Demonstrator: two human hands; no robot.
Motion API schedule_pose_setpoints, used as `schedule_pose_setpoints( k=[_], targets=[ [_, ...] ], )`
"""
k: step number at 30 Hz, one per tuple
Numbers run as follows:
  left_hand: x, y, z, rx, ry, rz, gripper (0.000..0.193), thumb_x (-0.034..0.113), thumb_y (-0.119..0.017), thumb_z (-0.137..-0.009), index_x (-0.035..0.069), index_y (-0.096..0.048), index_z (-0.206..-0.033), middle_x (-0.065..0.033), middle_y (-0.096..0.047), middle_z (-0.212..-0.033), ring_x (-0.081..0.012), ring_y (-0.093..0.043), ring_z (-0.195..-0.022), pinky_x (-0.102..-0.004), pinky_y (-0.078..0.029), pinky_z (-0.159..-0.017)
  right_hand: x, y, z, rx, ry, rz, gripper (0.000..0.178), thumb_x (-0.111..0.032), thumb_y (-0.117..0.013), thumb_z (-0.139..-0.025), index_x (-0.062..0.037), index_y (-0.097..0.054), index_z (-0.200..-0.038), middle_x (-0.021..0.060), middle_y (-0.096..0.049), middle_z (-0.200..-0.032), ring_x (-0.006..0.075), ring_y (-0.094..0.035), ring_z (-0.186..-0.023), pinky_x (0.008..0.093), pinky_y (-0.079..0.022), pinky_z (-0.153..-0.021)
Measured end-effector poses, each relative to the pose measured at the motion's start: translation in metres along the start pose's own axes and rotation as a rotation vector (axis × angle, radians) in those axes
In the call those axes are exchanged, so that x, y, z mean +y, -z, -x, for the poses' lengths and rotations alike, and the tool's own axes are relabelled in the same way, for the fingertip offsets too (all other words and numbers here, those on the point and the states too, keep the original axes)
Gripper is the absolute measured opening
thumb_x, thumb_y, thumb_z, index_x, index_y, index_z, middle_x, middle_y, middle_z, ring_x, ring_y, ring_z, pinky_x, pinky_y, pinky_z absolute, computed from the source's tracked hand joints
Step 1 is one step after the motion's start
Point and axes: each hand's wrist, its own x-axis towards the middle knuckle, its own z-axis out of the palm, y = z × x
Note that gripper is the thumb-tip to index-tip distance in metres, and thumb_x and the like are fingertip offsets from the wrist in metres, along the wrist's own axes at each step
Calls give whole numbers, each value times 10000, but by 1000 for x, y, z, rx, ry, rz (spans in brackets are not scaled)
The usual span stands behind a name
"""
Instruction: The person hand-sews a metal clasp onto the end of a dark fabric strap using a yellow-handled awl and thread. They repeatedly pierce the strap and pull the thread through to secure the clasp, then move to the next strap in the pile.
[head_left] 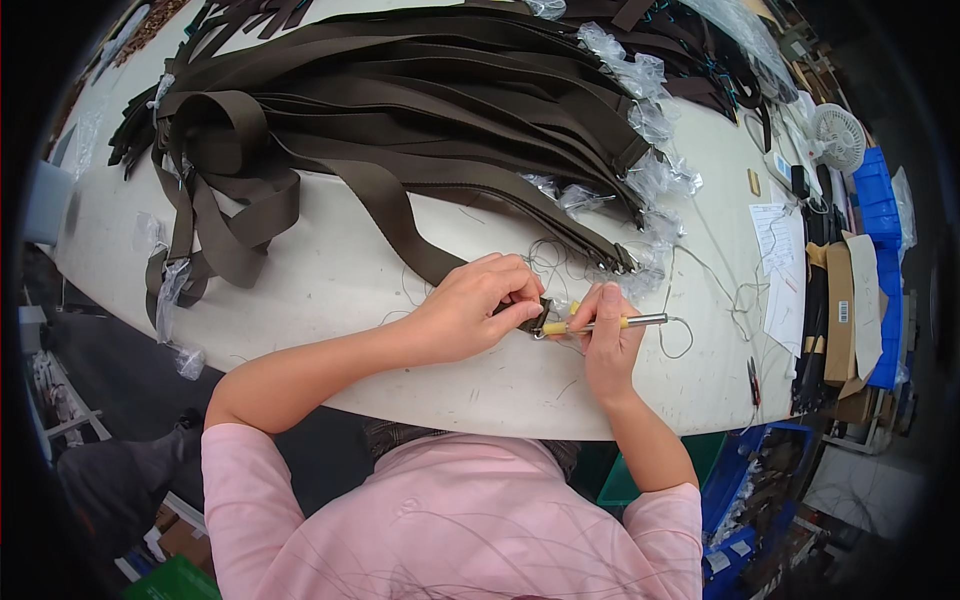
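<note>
My left hand point(477, 308) pinches the end of a long dark brown webbing strap point(400, 205) near the table's front edge. A small metal fitting point(540, 334) shows at that end, close to my fingertips. My right hand point(608, 350) is closed round a slim pen-like tool point(646, 320) with a silver rod and yellow parts. The tool's yellow end meets the strap end, though my fingers hide part of the contact. From its silver end a thin dark line loops onto the table.
A large pile of brown straps point(400, 90), some ends wrapped in clear plastic point(650, 120), covers the back of the white table point(480, 390). Loose threads lie about my hands. Snips point(754, 382), papers point(780, 260), a small white fan point(838, 136) and blue bins point(875, 195) are at right.
</note>
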Motion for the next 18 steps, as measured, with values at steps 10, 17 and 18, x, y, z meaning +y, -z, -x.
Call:
schedule_pose_setpoints(
  k=[10, 17, 18],
  targets=[
    [-2, 0, -1, -11, -11, -1, 110, 118, -677, -971, 23, -638, -929, -107, -698, -1133, -252, -641, -1026, -360, -527, -836, 0, 6, 1, -53, -30, 43, 559, -354, -388, -1143, -1, -586, -756, 57, -593, -700, 120, -615, -629, 284, -554, -601],
    [-2, 0, -1, -18, 3, -4, 90, 100, -648, -987, 22, -620, -952, -108, -691, -1122, -245, -642, -1020, -358, -526, -839, 1, 5, 1, -60, -20, 19, 556, -359, -393, -1141, -4, -581, -755, 55, -594, -712, 121, -624, -642, 288, -567, -601],
    [-1, 1, -1, -26, 14, -11, 69, 84, -634, -992, 21, -613, -973, -109, -688, -1127, -243, -643, -1019, -358, -529, -847, -1, 4, 1, -50, -28, 9, 556, -357, -390, -1141, -7, -573, -750, 54, -585, -705, 118, -614, -629, 289, -565, -595]
  ],
)
